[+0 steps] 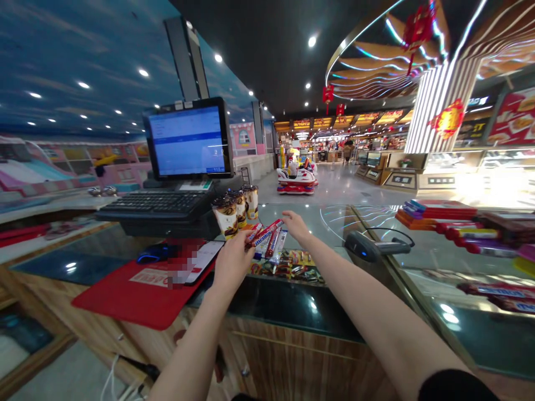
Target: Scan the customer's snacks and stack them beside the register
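Note:
My left hand (234,257) is closed around the near end of red Mentos candy rolls (264,236) above the glass counter. Beside them lies a clear and white plastic packet (279,245). My right hand (296,227) is close to the far end of the rolls, its visible fingers stretched out to the left; whether they touch the rolls is hard to make out. Lidded brown-and-white cups (241,207) stand just behind my left hand. More wrapped sweets (296,266) show below the packet.
To the left are a monitor (188,139), a keyboard (156,205), a red mat (137,303), a mouse (155,253) and a phone (204,262). A barcode scanner (363,247) lies right of my right forearm. Stacked candy packs (443,209) occupy the right-hand counter.

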Motion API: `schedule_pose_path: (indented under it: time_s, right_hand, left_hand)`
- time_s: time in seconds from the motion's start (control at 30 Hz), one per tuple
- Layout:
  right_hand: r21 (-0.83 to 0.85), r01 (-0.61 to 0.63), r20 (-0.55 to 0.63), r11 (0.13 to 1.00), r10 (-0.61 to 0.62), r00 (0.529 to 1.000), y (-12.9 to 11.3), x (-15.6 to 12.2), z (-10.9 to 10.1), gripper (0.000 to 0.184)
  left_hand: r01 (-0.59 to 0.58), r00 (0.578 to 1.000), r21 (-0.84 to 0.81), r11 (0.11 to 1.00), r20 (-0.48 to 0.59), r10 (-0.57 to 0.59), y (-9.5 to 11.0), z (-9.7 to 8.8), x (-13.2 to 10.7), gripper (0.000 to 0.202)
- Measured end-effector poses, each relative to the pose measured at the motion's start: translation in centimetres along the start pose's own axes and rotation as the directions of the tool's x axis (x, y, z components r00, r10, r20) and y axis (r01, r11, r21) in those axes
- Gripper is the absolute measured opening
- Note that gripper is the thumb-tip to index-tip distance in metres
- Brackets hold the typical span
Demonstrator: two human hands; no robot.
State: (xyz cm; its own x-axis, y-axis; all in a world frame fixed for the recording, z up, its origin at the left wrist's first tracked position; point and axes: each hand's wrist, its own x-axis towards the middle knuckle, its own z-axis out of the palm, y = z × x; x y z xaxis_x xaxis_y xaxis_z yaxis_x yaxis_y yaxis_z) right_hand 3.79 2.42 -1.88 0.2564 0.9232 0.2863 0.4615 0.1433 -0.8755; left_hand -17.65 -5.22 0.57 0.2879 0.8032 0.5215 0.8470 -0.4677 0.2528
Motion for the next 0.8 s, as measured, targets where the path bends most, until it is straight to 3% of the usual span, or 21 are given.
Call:
schedule_pose_path:
  time_s: [0.3, 0.5, 0.8]
  right_hand:
    - [-0.004, 0.024, 0.11, 1.0, -0.024, 0.994, -0.3, 2.4, 4.1, 0.044]
    - [-0.056, 0.082, 0.173, 0.995, -0.071, 0.982, -0.2, 3.0, 4.8, 0.042]
    - [-0.168, 0.116, 0.215, 0.979, -0.078, 0.973, -0.2, 3.1, 5.3, 0.037]
  left_hand:
    - [-0.034, 0.999, 0.175, 0.984, -0.023, 0.038, -1.1, -0.1, -0.7, 0.029]
    - [-0.096, 0.992, 0.228, 0.969, -0.058, 0.112, -1.1, 1.2, -1.0, 0.028]
    - [-0.102, 0.994, 0.247, 0.964, -0.012, 0.109, -1.1, 1.5, -1.0, 0.021]
